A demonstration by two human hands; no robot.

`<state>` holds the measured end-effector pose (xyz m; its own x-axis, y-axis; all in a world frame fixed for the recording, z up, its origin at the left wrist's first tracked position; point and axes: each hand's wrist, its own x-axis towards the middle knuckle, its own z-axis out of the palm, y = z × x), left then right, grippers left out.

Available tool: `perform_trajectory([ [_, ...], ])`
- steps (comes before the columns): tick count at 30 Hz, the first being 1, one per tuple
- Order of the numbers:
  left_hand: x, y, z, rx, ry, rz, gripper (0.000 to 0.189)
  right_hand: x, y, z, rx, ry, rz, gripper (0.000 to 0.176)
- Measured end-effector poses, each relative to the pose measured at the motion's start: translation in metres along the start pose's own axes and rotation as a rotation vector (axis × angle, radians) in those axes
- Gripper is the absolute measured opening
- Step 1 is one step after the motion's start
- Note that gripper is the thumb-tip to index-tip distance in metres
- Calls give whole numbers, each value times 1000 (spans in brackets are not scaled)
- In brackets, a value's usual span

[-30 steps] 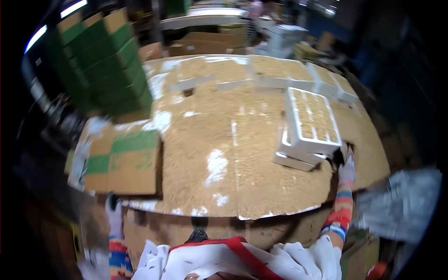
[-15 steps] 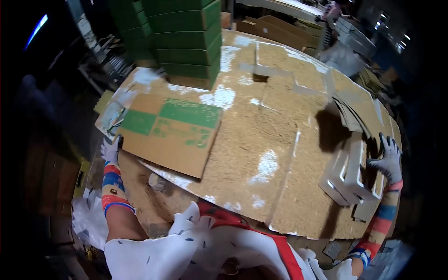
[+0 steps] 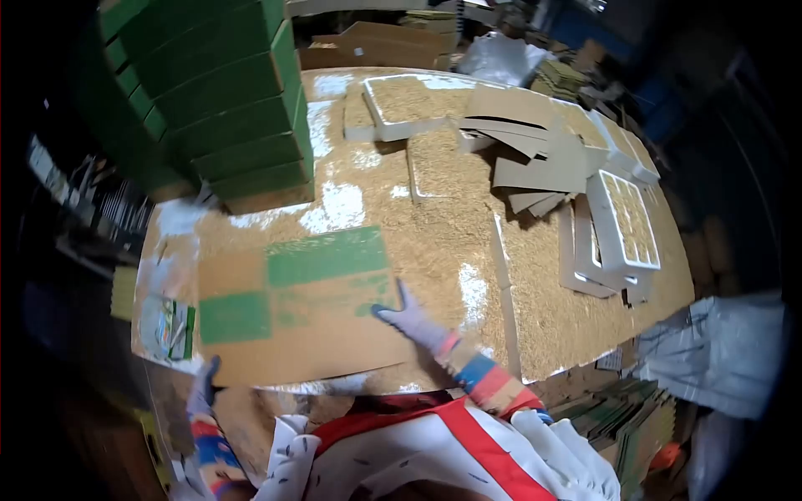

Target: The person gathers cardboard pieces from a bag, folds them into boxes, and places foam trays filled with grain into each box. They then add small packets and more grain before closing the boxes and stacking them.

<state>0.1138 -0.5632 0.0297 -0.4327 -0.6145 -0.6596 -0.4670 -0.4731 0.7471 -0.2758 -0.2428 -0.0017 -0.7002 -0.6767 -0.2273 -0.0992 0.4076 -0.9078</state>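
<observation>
A flattened cardboard box (image 3: pixel 326 334) with green printed panels lies on the sawdust-strewn table, slightly blurred. At its near left corner is my gloved left hand (image 3: pixel 201 392), seen edge-on, fingers pressed together against the cardboard. My gloved right hand (image 3: pixel 412 321) reaches to the box's right edge, thumb and fingers spread, dark fingertips touching the print. Left of the box lies a small green-and-white packet (image 3: pixel 175 328). White foam trays (image 3: pixel 622 221) filled with sawdust-like material lean together at the right, beside loose cardboard sheets (image 3: pixel 539 171).
A tall stack of green boxes (image 3: pixel 242 108) stands at the table's back left. More filled white trays (image 3: pixel 409 104) sit along the back. Flattened cardboard (image 3: pixel 622 430) is stacked below the table's right edge, near clear plastic bags (image 3: pixel 710 351). A brown carton (image 3: pixel 376 46) stands behind.
My right hand has left the foam trays at the right and come to the flattened box's right edge. My left hand stays by the near left corner. The view has turned right.
</observation>
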Motion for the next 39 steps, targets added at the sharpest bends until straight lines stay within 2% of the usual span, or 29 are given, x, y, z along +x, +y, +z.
perform_trajectory([
  [1,4,-11,17,-72,-60,67,55,-3,0,-16,-189,91,-39,107],
  [3,5,-16,73,163,-35,171,51,-22,-44,-66,-913,366,-214,107],
  [5,4,-11,131,357,-78,199,51,-47,-98,-81,-975,-53,-397,112],
  [6,0,-1,154,325,-130,338,55,-57,-81,-67,-1001,-130,-531,116],
  [7,-8,9,174,294,-181,478,60,-72,-73,-58,-1198,-216,-550,106],
  [9,-49,45,190,302,-63,601,70,-89,-67,-59,-1215,-140,-643,84],
  [11,-51,61,181,594,3,1018,86,-105,-48,-51,-1220,-84,-729,60],
  [12,-87,94,192,813,-67,1089,91,-118,-55,-51,-1179,-88,-773,52],
  [13,-124,122,205,1106,-151,1145,89,-124,-64,-55,-1175,5,-888,59],
  [15,-187,172,231,1396,-404,1113,82,-133,-117,-85,-1179,-24,-996,41],
  [17,-181,197,218,1423,-748,852,75,-137,-189,-122,-1267,11,-914,15],
  [18,-160,213,213,1236,-929,744,64,-123,-206,-134,-1220,56,-931,12],
  [19,-133,228,191,1021,-1007,650,52,-106,-223,-143,-1197,54,-859,14],
  [20,-136,241,194,963,-982,609,53,-84,-228,-151,-1056,81,-902,22],
  [21,-140,252,195,910,-957,576,55,-65,-240,-152,-1013,-11,-777,29],
  [23,-84,248,152,1021,-949,887,56,-39,-262,-154,-1025,-105,-766,33],
  [24,-133,264,187,1015,-779,501,55,-32,-273,-149,-1095,-178,-641,48],
  [27,-134,286,205,677,-825,644,57,-40,-260,-125,-1160,293,-951,64],
  [28,-131,290,205,697,-820,675,58,-52,-260,-122,-1187,236,-885,76],
  [29,-124,292,206,709,-814,710,59,-60,-251,-116,-1168,396,-940,76],
  [31,-99,294,202,707,-773,754,60,-76,-244,-115,-1169,425,-975,75],
  [33,-70,294,192,702,-707,759,61,-81,-229,-118,-1009,357,-1003,72],
  [34,-70,291,189,718,-546,892,58,-86,-226,-123,-942,313,-1024,66],
  [35,-76,292,186,702,-428,1036,57,-89,-223,-127,-828,290,-1063,50],
  [37,-92,296,179,656,-179,1310,56,-101,-222,-156,-788,-30,-1105,36],
  [38,-97,298,172,449,-23,1211,55,-110,-230,-178,-729,-63,-1118,30],
  [39,-99,296,167,104,-9,1107,52,-121,-239,-196,-668,-95,-1127,24],
])
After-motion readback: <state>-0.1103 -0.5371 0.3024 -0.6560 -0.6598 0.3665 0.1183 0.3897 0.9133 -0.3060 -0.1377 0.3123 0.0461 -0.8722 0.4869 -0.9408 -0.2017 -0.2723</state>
